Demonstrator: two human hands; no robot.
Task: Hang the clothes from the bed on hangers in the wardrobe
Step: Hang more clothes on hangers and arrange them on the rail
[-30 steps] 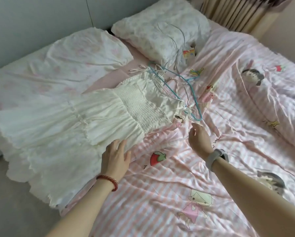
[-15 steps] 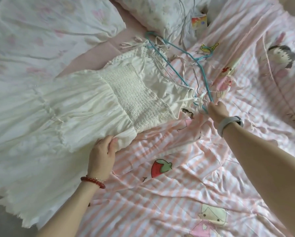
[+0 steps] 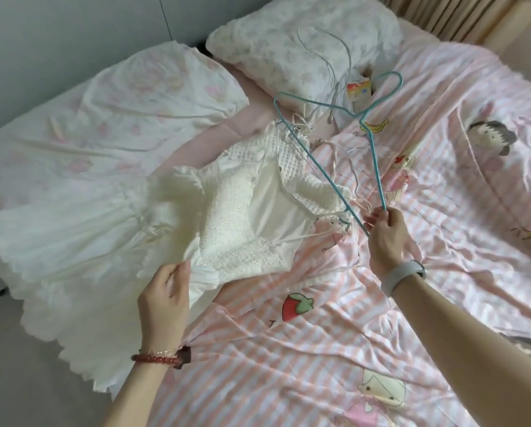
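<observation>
Left hand (image 3: 165, 291) pinches the dress (image 3: 104, 223); right hand (image 3: 384, 235) grips the hanger (image 3: 376, 167), fingertips seemingly hidden.

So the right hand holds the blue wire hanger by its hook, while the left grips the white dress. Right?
Not quite. The head view shows the right hand holding the blue wire hanger by a shoulder corner; its hook points away, toward the pillow. The left hand does grip the white dress.

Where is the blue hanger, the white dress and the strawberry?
hanger (image 3: 376, 167): head view, on its right wire arm.
dress (image 3: 82, 229): head view, on the skirt.
strawberry (image 3: 296, 306): head view, on the red fruit.
</observation>
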